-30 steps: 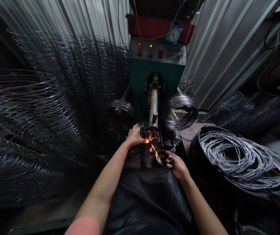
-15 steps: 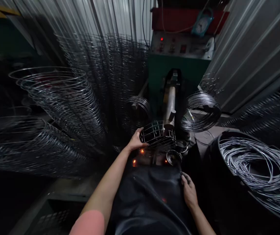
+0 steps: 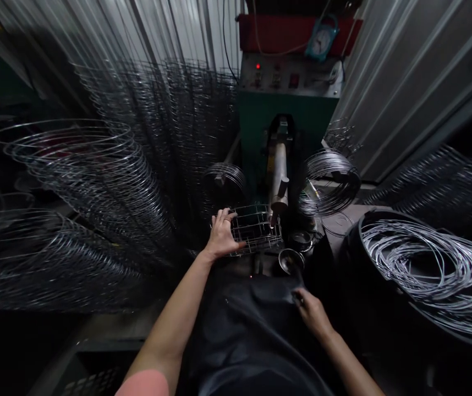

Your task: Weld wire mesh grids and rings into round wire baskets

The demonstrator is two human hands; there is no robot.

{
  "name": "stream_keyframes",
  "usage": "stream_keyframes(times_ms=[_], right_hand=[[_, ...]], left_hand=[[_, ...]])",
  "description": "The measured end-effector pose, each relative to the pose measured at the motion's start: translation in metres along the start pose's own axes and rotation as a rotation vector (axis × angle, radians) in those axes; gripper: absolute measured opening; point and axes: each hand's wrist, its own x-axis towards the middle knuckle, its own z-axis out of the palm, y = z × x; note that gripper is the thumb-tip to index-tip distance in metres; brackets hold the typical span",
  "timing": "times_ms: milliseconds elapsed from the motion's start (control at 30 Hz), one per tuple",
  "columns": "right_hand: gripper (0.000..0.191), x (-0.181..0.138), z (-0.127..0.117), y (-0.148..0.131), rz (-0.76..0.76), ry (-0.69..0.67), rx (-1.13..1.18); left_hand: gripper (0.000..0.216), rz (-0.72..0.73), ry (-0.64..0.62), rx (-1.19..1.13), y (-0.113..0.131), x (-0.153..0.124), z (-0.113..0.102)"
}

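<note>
My left hand (image 3: 221, 235) is shut on the near side of a welded steel-wire cage (image 3: 256, 231), which sits just below the tip of a spot welder's metal electrode arm (image 3: 279, 176). My right hand (image 3: 312, 313) rests low at the edge of a black apron (image 3: 248, 335), apart from the cage. Its fingertips pinch together on something dark and small that I cannot make out. Two small metal bowls (image 3: 290, 260) stand between the cage and my right hand.
The green welder has a control panel (image 3: 289, 77) and a small blue clock (image 3: 322, 43) above it. Wire rings hang in dense rows at the left (image 3: 95, 176). A black tub (image 3: 351, 264) of wire rings stands at the right, beside corrugated metal wall sheets (image 3: 409, 71).
The sparks have almost gone. My left hand has shifted its grip to the cage's near side, and the cage sits further left. My right hand has dropped from the bowls to the apron.
</note>
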Motion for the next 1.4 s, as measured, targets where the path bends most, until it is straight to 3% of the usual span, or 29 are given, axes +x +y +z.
stream_keyframes(times_ms=[233, 433, 533, 700, 800, 1000, 1133, 1400], right_hand=[[0.015, 0.071, -0.011, -0.122, -0.266, -0.199, -0.155], [0.019, 0.092, -0.006, -0.162, -0.08, -0.26, -0.553], [0.018, 0.107, -0.003, -0.167, -0.026, -0.298, -0.7], [0.03, 0.113, 0.014, -0.156, -0.03, -0.217, -0.816], [0.035, 0.107, 0.014, -0.144, -0.086, -0.252, -0.744], [0.034, 0.104, -0.009, -0.134, -0.199, -0.453, -0.643], [0.035, 0.104, -0.012, -0.133, -0.267, -0.444, -0.657], [0.034, 0.101, -0.01, -0.135, -0.247, -0.439, -0.743]], left_hand=[[0.085, 0.06, -0.121, -0.069, -0.002, 0.007, -0.012], [0.086, 0.132, -0.185, -0.001, 0.02, -0.01, -0.009], [0.085, 0.208, -0.197, 0.096, 0.038, -0.013, -0.009], [0.081, 0.224, -0.199, 0.141, 0.054, -0.014, -0.005], [0.081, 0.21, -0.217, 0.134, 0.055, -0.014, 0.001], [0.081, 0.198, -0.247, 0.118, 0.057, -0.013, 0.005], [0.082, 0.194, -0.251, 0.111, 0.058, -0.013, 0.007], [0.082, 0.177, -0.267, 0.077, 0.055, -0.013, 0.007]])
